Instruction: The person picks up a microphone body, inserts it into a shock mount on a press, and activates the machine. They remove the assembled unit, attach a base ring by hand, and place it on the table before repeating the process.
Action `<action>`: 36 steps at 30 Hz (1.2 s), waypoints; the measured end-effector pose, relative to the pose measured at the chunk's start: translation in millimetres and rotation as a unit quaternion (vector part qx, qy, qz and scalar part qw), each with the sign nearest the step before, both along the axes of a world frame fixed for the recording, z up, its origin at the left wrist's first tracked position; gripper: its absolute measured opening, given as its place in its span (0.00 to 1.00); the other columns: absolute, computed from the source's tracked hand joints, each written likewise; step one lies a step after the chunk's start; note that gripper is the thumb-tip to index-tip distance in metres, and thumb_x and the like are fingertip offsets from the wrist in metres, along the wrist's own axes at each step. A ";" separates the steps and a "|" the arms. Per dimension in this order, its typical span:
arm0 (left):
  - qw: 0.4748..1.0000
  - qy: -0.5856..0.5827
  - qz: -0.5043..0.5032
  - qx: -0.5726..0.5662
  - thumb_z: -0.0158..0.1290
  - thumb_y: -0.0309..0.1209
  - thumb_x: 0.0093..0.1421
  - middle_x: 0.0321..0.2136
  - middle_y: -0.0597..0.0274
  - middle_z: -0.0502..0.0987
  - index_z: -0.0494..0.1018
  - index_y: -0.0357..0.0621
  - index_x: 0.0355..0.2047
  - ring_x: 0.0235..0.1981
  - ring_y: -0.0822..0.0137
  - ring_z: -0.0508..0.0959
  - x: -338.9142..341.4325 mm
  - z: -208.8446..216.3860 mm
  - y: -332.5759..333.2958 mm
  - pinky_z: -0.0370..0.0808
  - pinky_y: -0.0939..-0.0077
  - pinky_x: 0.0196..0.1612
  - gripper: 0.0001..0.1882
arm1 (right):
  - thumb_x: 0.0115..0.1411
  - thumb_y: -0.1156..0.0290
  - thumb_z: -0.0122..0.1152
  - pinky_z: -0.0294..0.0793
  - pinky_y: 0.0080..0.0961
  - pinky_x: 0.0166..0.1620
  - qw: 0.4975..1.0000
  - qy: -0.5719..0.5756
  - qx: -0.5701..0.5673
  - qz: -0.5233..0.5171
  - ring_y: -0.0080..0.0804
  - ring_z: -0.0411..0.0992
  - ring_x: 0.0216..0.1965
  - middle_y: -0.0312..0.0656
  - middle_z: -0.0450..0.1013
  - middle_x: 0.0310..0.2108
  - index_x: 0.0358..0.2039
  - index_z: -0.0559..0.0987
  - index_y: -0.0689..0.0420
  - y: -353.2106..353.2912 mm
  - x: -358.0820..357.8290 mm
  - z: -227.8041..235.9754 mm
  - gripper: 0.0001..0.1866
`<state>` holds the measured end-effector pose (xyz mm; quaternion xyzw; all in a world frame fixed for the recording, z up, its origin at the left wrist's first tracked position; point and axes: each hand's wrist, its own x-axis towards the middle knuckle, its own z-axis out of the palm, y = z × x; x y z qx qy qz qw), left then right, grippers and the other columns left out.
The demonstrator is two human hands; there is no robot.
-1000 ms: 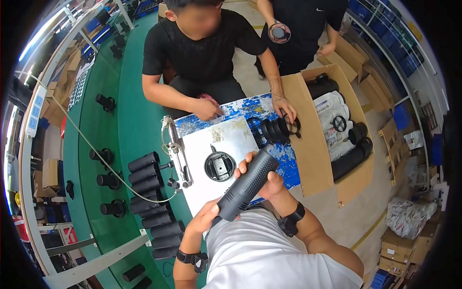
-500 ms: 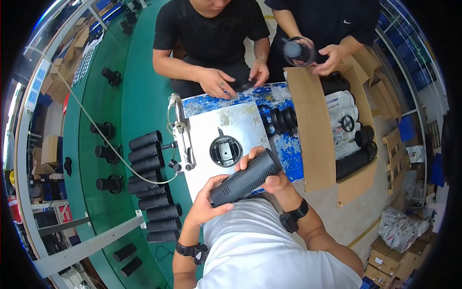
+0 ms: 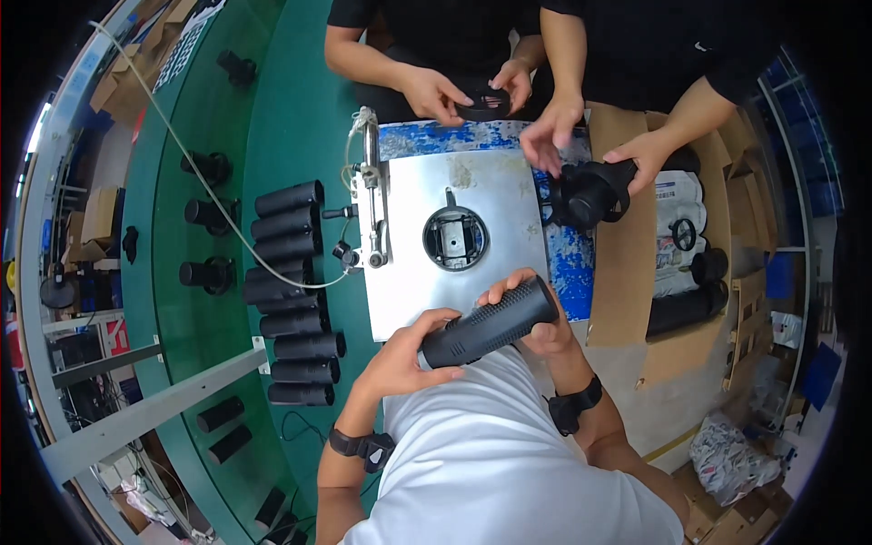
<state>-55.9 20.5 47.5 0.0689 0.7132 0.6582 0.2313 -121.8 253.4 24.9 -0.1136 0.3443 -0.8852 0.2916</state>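
A black perforated cylindrical housing lies slantwise between my two hands, in front of my white shirt. My left hand wraps round its lower left end, thumb along the underside. Round the upper right end, my right hand has its fingers over the top and its thumb below. Just beyond the housing is a metal plate fixture with a round black-rimmed opening; metal parts show inside it. At the plate's left edge stands a pneumatic cylinder with a hose.
Several black cylinders lie in a column on the green table to the left. An open cardboard box with black parts stands at the right. Across the plate, one co-worker holds a black ring; another handles a black flanged part.
The view has shifted, and my hands still hold the housing. The right-hand co-worker has moved from a clear round piece to the black flanged part. The other co-worker's black ring now shows clearly.
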 end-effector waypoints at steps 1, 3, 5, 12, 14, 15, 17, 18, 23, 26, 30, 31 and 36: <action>1.000 -0.004 0.002 0.000 0.68 0.29 0.44 0.47 0.52 0.74 0.63 0.37 0.56 0.48 0.63 0.74 -0.5 -0.9 0.4 0.67 0.69 0.56 0.40 | 0.44 0.59 0.74 0.65 0.44 0.59 1.000 -0.004 0.000 0.002 0.46 0.66 0.55 0.48 0.69 0.45 0.51 0.64 0.55 -0.1 1.3 -1.5 0.37; 1.000 0.007 -0.008 -0.015 0.68 0.29 0.44 0.47 0.52 0.74 0.63 0.38 0.57 0.49 0.62 0.74 -0.7 -2.6 1.2 0.67 0.68 0.56 0.40 | 0.47 0.62 0.73 0.66 0.41 0.59 0.999 0.013 -0.030 -0.007 0.43 0.67 0.55 0.49 0.69 0.47 0.51 0.64 0.59 -0.2 1.8 -3.5 0.35; 1.000 -0.002 -0.012 -0.012 0.68 0.29 0.44 0.47 0.52 0.74 0.62 0.38 0.57 0.49 0.62 0.74 -1.6 -1.6 1.3 0.66 0.68 0.56 0.40 | 0.47 0.63 0.72 0.67 0.41 0.59 1.000 0.014 -0.023 -0.008 0.43 0.67 0.55 0.49 0.69 0.47 0.51 0.64 0.59 -0.7 1.6 -3.0 0.35; 1.000 -0.006 -0.010 -0.006 0.68 0.29 0.44 0.49 0.50 0.73 0.62 0.37 0.57 0.52 0.60 0.73 0.1 -4.4 0.2 0.64 0.68 0.59 0.40 | 0.45 0.66 0.72 0.66 0.40 0.59 0.999 0.016 -0.027 0.017 0.41 0.67 0.55 0.49 0.69 0.47 0.51 0.65 0.59 -3.7 0.0 -2.7 0.35; 1.000 -0.001 -0.012 -0.004 0.68 0.29 0.44 0.49 0.49 0.73 0.62 0.37 0.57 0.53 0.60 0.73 0.3 -5.8 0.2 0.63 0.68 0.59 0.41 | 0.44 0.66 0.71 0.66 0.39 0.58 0.999 0.012 -0.034 0.014 0.41 0.67 0.54 0.50 0.69 0.47 0.51 0.65 0.59 -4.6 1.1 -2.3 0.35; 1.000 -0.008 -0.011 0.001 0.68 0.29 0.44 0.49 0.49 0.73 0.61 0.37 0.57 0.53 0.60 0.73 0.2 -6.2 -0.1 0.63 0.68 0.59 0.41 | 0.44 0.66 0.71 0.66 0.39 0.58 0.999 0.011 -0.032 0.011 0.41 0.67 0.54 0.50 0.69 0.47 0.51 0.65 0.59 -4.7 1.1 -2.0 0.35; 1.000 -0.016 -0.012 0.006 0.68 0.29 0.44 0.49 0.49 0.73 0.61 0.37 0.57 0.53 0.60 0.73 -0.4 -7.4 0.1 0.63 0.68 0.59 0.41 | 0.44 0.65 0.72 0.65 0.39 0.58 0.999 0.024 -0.023 0.015 0.40 0.67 0.54 0.50 0.69 0.47 0.51 0.65 0.59 -5.2 -0.7 -2.2 0.35; 1.000 -0.010 -0.013 0.003 0.68 0.29 0.44 0.49 0.49 0.73 0.61 0.37 0.57 0.53 0.60 0.73 -0.7 -8.0 0.6 0.63 0.68 0.59 0.41 | 0.44 0.65 0.72 0.65 0.39 0.58 0.999 0.024 -0.022 0.013 0.40 0.67 0.54 0.50 0.69 0.47 0.51 0.65 0.59 -4.7 -1.0 -1.7 0.35; 1.000 -0.019 -0.015 0.000 0.68 0.29 0.43 0.49 0.49 0.73 0.60 0.36 0.57 0.53 0.60 0.73 -2.8 -8.0 2.6 0.63 0.68 0.59 0.42 | 0.44 0.63 0.72 0.65 0.38 0.58 1.000 0.025 -0.010 0.010 0.40 0.68 0.53 0.51 0.70 0.46 0.49 0.66 0.60 -3.9 -2.8 -1.9 0.35; 1.000 -0.010 -0.014 0.004 0.68 0.28 0.44 0.49 0.50 0.73 0.60 0.37 0.57 0.52 0.60 0.73 -3.2 -8.6 2.6 0.64 0.68 0.59 0.42 | 0.44 0.64 0.72 0.65 0.38 0.58 1.000 0.017 -0.017 0.010 0.41 0.68 0.53 0.51 0.70 0.46 0.49 0.66 0.60 -4.4 -3.7 0.0 0.34; 1.000 -0.017 -0.013 0.001 0.68 0.28 0.44 0.48 0.51 0.74 0.60 0.36 0.57 0.52 0.62 0.73 -4.7 -7.8 3.2 0.64 0.68 0.58 0.41 | 0.44 0.56 0.73 0.65 0.43 0.58 1.000 0.024 0.014 0.008 0.43 0.68 0.52 0.48 0.71 0.44 0.49 0.66 0.57 -4.7 -5.2 1.3 0.36; 1.000 -0.010 -0.013 0.001 0.68 0.28 0.44 0.48 0.51 0.74 0.60 0.36 0.57 0.51 0.62 0.73 -4.5 -7.9 3.3 0.64 0.69 0.58 0.41 | 0.43 0.57 0.73 0.65 0.43 0.58 1.000 0.019 0.009 0.009 0.43 0.68 0.52 0.48 0.71 0.44 0.49 0.66 0.57 -5.0 -5.2 1.1 0.36; 1.000 -0.024 -0.012 0.005 0.69 0.29 0.44 0.48 0.51 0.74 0.60 0.36 0.57 0.51 0.62 0.74 -6.3 -6.9 3.8 0.64 0.69 0.58 0.41 | 0.43 0.58 0.73 0.65 0.42 0.58 1.000 0.005 0.005 0.007 0.44 0.68 0.52 0.48 0.71 0.43 0.49 0.66 0.57 -5.2 -6.3 0.9 0.36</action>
